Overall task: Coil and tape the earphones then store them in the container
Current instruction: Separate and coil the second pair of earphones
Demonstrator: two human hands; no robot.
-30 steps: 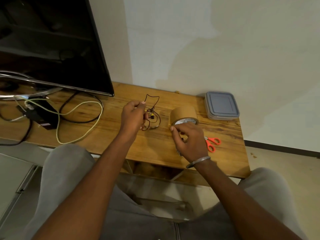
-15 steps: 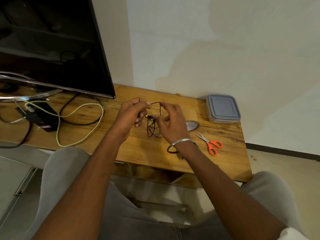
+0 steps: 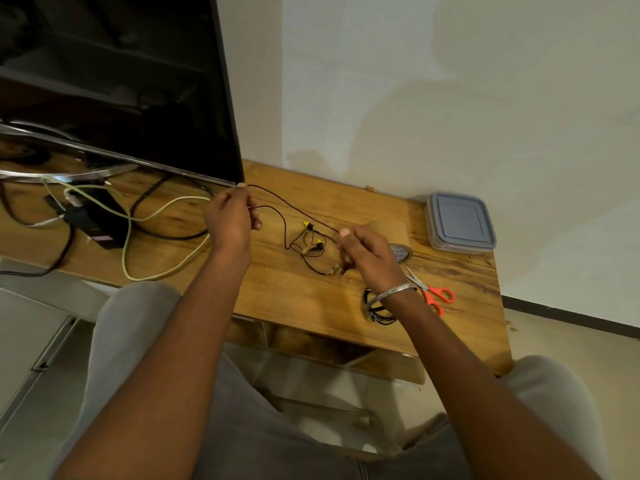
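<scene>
Left hand [image 3: 230, 220] pinches the earphones [image 3: 307, 224] cord near the counter's [image 3: 311, 306] back edge. Right hand [image 3: 367, 258] fingers [image 3: 344, 233] clamp it too, the cord stretched between them.

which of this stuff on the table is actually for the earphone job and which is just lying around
For the job: earphones, pinched by the left hand and right hand; tape roll; scissors; lidded container.
Lying about: television; pale green cable; black box.
</scene>
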